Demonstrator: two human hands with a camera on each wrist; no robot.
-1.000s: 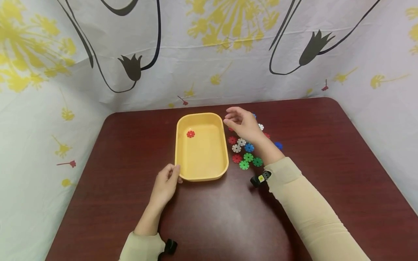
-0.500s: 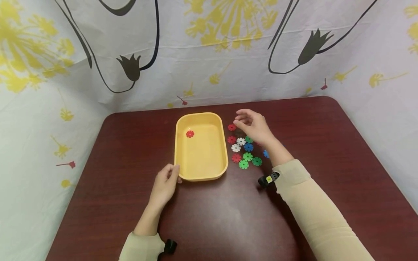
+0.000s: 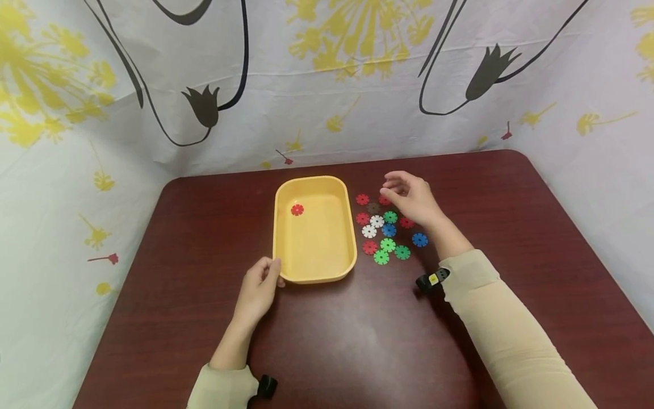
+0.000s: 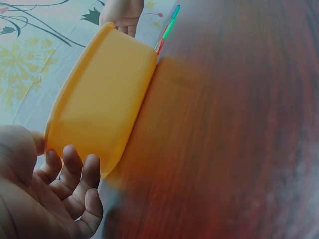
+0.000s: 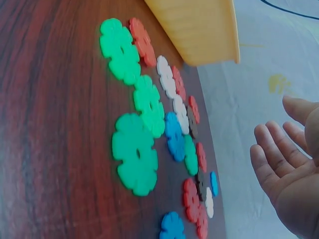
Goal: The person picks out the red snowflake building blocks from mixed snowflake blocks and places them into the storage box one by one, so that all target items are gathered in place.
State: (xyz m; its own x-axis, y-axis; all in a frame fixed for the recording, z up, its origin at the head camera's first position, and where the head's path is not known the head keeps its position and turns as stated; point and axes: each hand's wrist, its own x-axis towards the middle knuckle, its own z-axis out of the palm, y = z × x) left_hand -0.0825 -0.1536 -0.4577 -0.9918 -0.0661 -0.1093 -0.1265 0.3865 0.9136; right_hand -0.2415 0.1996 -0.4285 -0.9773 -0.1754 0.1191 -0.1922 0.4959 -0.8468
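Observation:
A yellow plastic tray (image 3: 317, 250) stands on the table, one red notched flower-shaped disc (image 3: 297, 210) lying inside. My left hand (image 3: 259, 287) holds its near left corner; in the left wrist view the thumb is at the rim and the fingertips are against the outer wall (image 4: 102, 94). Right of the tray lie several flat discs of the same kind: red, white, green (image 3: 388, 245), blue (image 3: 420, 240) and brown. My right hand (image 3: 413, 199) hovers over their far part and hides some. Its fingers are loosely bent, holding nothing in the right wrist view.
The dark red-brown table (image 3: 327, 346) has rounded far corners. Behind and beside it hangs white cloth (image 3: 368, 133) with yellow flowers and dark stems. A black wrist strap (image 3: 433, 279) sits at the right cuff, another (image 3: 267, 387) at the left.
My right hand has moved rightward from beside the tray's far right rim to above the discs, uncovering more of them. The left hand and the tray stay in place.

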